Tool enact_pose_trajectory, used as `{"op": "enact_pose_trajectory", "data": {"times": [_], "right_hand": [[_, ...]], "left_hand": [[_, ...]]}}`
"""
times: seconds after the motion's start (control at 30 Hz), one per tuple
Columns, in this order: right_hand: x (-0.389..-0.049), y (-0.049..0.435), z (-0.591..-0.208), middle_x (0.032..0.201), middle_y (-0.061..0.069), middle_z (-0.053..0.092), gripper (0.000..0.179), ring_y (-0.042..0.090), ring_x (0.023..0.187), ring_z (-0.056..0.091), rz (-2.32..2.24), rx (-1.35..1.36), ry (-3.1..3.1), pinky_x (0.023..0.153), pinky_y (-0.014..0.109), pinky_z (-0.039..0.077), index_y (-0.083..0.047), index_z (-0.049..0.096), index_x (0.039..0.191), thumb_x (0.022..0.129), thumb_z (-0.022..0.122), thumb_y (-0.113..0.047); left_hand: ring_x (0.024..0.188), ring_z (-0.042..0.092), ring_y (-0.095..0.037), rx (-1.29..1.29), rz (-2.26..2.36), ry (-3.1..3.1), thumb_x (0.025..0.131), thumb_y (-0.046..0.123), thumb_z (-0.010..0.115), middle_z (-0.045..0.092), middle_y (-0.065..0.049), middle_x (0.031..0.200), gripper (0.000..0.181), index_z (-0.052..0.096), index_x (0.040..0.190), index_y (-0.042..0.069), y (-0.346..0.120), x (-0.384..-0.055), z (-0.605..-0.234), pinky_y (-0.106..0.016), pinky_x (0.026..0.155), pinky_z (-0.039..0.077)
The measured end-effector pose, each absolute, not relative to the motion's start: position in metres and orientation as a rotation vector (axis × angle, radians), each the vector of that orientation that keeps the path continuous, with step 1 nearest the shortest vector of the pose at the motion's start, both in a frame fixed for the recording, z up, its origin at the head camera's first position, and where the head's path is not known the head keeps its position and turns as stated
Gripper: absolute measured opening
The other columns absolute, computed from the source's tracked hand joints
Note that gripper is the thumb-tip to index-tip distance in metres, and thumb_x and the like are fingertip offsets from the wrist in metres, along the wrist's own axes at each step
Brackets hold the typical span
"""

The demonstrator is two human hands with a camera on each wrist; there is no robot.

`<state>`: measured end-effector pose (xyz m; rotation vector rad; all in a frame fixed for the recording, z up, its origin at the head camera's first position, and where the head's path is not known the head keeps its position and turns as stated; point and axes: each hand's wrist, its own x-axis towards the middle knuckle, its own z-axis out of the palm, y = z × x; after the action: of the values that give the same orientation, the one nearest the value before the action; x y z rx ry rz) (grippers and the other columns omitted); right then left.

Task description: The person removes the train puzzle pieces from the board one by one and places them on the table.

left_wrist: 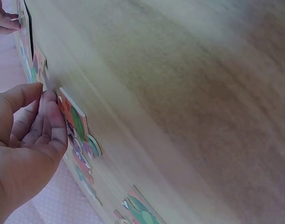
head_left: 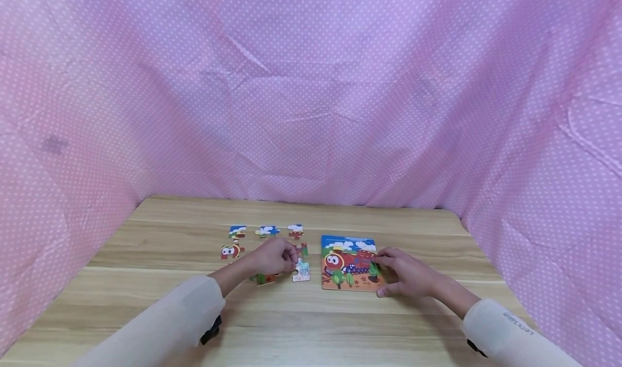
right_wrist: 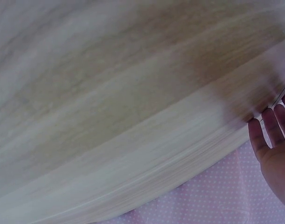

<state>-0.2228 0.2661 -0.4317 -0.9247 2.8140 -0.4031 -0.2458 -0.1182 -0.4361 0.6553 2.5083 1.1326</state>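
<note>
My left hand is over the lower right of a loose group of jigsaw pieces. Its thumb and fingertips pinch the left edge of a jigsaw piece, whose face is whitened by glare. Curled fingers show in the left wrist view, beside an orange and green piece. A square train picture board lies flat to the right. My right hand rests at the board's right edge, fingers extended onto it and thumb near its lower right corner. In the right wrist view most of the board is hidden.
Cloud pieces form the group's far row, and a piece with eyes lies at its left. All lie on a wooden table. Pink dotted cloth hangs behind and at both sides.
</note>
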Motion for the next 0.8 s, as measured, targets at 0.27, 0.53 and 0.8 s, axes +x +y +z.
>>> {"op": "enact_pose_trajectory", "data": {"times": [0.27,0.53,0.8], "right_hand": [[-0.2223,0.2663,-0.4317,0.144,0.016,0.052,0.085,0.035,0.132,0.05,-0.407,-0.933,2.817,0.109,0.056,0.042,-0.004,0.058,0.143,0.084,0.074,-0.062],[-0.2233,0.267,-0.4324,0.144,0.016,0.051,0.085,0.035,0.132,0.05,-0.405,-0.932,2.819,0.109,0.056,0.042,-0.004,0.057,0.143,0.084,0.074,-0.063],[-0.2239,0.2659,-0.4326,0.143,0.017,0.052,0.086,0.035,0.132,0.051,-0.405,-0.925,2.815,0.108,0.056,0.042,-0.003,0.058,0.143,0.083,0.074,-0.063]], "left_hand": [[0.077,0.057,-0.014,0.724,1.077,2.547,0.089,-0.005,0.071,0.066,-0.003,0.087,0.011,0.069,0.086,0.005,-0.1162,-0.247,-0.4351,-0.026,0.067,0.05],[0.078,0.058,-0.014,0.706,1.066,2.555,0.091,-0.005,0.071,0.066,0.001,0.086,0.011,0.069,0.087,0.006,-0.1156,-0.2477,-0.4359,-0.027,0.069,0.051],[0.078,0.058,-0.014,0.694,1.099,2.537,0.093,-0.001,0.071,0.065,0.002,0.086,0.01,0.07,0.088,0.008,-0.1193,-0.2459,-0.4367,-0.026,0.068,0.051]]}}
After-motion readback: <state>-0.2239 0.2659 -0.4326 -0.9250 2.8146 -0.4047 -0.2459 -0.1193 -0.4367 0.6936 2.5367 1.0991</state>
